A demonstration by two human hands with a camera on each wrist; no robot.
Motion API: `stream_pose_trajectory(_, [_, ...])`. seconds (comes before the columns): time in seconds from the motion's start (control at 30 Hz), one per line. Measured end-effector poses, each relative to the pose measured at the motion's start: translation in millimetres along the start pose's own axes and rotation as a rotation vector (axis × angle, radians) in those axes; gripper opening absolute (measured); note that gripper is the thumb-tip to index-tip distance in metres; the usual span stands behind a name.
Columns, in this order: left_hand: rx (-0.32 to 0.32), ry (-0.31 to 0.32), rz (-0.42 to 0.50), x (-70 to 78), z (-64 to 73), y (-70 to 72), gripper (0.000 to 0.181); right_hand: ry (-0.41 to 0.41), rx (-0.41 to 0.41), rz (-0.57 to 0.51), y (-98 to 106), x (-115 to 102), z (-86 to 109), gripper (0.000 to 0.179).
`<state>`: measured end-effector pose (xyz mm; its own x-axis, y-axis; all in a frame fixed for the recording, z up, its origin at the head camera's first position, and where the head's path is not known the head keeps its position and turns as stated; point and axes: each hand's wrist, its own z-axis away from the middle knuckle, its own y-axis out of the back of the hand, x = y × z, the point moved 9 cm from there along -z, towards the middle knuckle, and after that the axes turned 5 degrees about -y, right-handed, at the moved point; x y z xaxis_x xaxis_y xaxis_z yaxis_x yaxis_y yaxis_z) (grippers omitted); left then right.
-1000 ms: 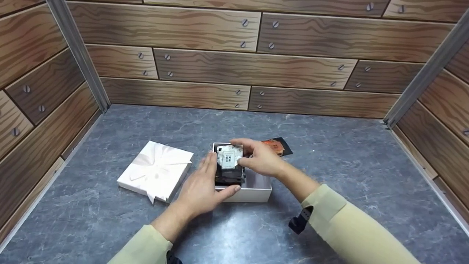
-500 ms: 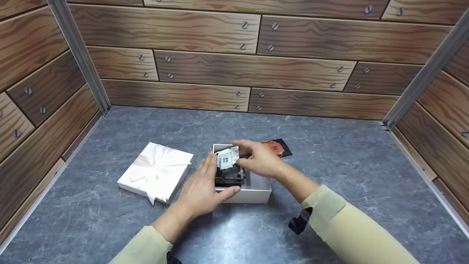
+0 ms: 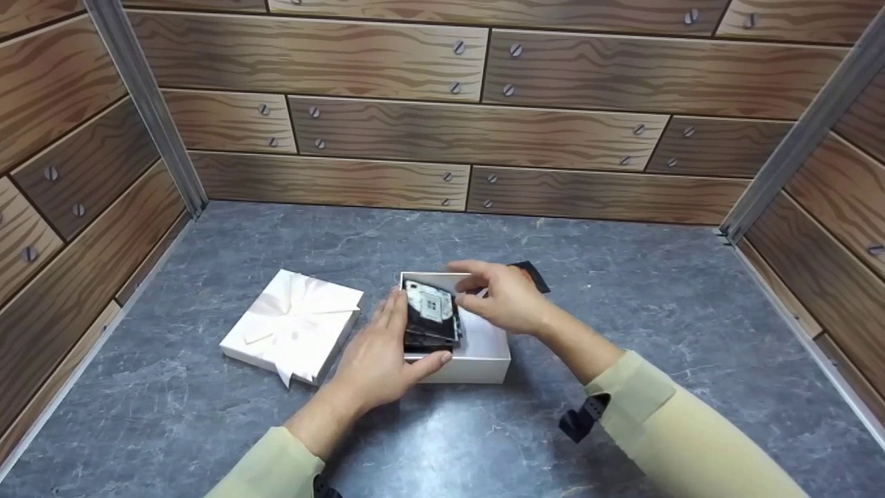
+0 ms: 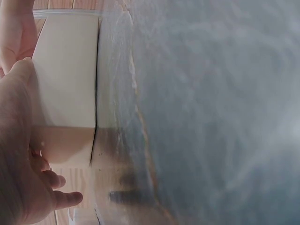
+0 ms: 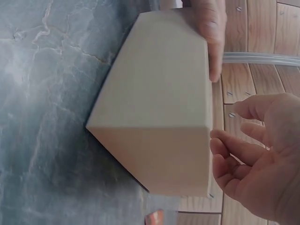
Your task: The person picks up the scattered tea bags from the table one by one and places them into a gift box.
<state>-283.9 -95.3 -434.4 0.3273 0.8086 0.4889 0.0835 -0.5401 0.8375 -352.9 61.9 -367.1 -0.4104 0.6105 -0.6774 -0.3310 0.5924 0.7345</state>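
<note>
A white open box (image 3: 484, 370) holds black-edged flat packets along its left side. The uppermost packet (image 3: 433, 304), with a marbled white-and-black front and a pale label, lies slanted on several dark ones. My left hand (image 3: 380, 353) holds the box's front left corner, fingers along the left wall and thumb over the front rim. In the left wrist view, that hand (image 4: 18, 140) lies against the walls. Above the right half of the box is my right hand (image 3: 508, 299), its fingers loosely bent and nothing between them; the right wrist view shows this hand (image 5: 267, 154) beside the rim.
A white lid (image 3: 294, 325) with a ribbon bow rests left of the box on the grey marbled tabletop (image 3: 643, 387). Behind the right hand lies an orange-and-black packet (image 3: 532, 275), partly hidden. Wood-patterned walls (image 3: 387, 124) enclose the table at the back and sides.
My right hand has let go of the marbled packet and moved slightly right. That packet was lifted and tilted; now it lies slanted on the dark stack. The left hand has stayed at the box.
</note>
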Motion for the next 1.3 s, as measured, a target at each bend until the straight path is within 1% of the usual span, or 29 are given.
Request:
stream_pose_trajectory(0.1, [-0.007, 0.003, -0.003, -0.8, -0.3, -0.4, 0.118, -0.011, 0.037, -0.052, 16, 2, 3.0, 0.056])
stream_pose_trajectory(0.17, [-0.010, 0.005, -0.007, -1.0, -0.4, -0.4, 0.119, -0.008, 0.065, -0.124, 28, 4, 4.4, 0.056])
stream_pose_trajectory(0.27, [-0.007, 0.004, -0.014, -1.6, -0.6, -0.2, 0.120, 0.002, 0.154, -0.199, 51, 12, 5.7, 0.051])
stream_pose_trajectory(0.37, [-0.005, 0.004, -0.015, -1.7, -0.7, 0.0, 0.120, 0.016, 0.270, -0.231, 76, 26, 7.7, 0.044])
stream_pose_trajectory(0.47, [-0.002, 0.002, -0.016, -1.6, -0.9, 0.1, 0.119, 0.007, 0.374, -0.247, 96, 48, 10.3, 0.040])
stream_pose_trajectory(0.53, [0.001, 0.000, -0.019, -1.6, -0.8, 0.1, 0.119, -0.016, 0.424, -0.274, 104, 65, 11.9, 0.040])
stream_pose_trajectory(0.6, [0.003, -0.001, -0.022, -1.6, -0.6, -0.1, 0.119, -0.054, 0.461, -0.307, 109, 85, 13.2, 0.042])
stream_pose_trajectory(0.7, [0.005, 0.000, -0.025, -1.8, -0.1, -0.5, 0.118, -0.121, 0.490, -0.348, 109, 114, 14.6, 0.046])
stream_pose_trajectory(0.8, [0.001, 0.006, -0.024, -1.8, 0.2, -1.3, 0.117, -0.190, 0.483, -0.366, 101, 142, 15.0, 0.052])
stream_pose_trajectory(0.83, [-0.002, 0.008, -0.023, -1.6, 0.5, -1.5, 0.117, -0.211, 0.467, -0.372, 97, 151, 14.6, 0.056])
stream_pose_trajectory(0.9, [-0.010, 0.013, -0.021, -1.5, 0.8, -2.4, 0.118, -0.259, 0.417, -0.394, 87, 167, 13.7, 0.063])
stream_pose_trajectory(1.0, [-0.019, 0.017, -0.018, -1.2, 1.4, -3.2, 0.119, -0.331, 0.307, -0.437, 69, 184, 11.0, 0.077])
stream_pose_trajectory(1.07, [-0.022, 0.017, -0.020, -0.7, 1.3, -2.9, 0.119, -0.370, 0.245, -0.447, 60, 190, 8.8, 0.083])
stream_pose_trajectory(1.13, [-0.021, 0.015, -0.024, 0.0, 1.0, -2.1, 0.119, -0.391, 0.205, -0.432, 55, 194, 5.8, 0.087])
stream_pose_trajectory(1.3, [-0.017, 0.010, -0.031, 0.2, 0.3, -0.6, 0.118, -0.400, 0.179, -0.379, 51, 193, -1.8, 0.090])
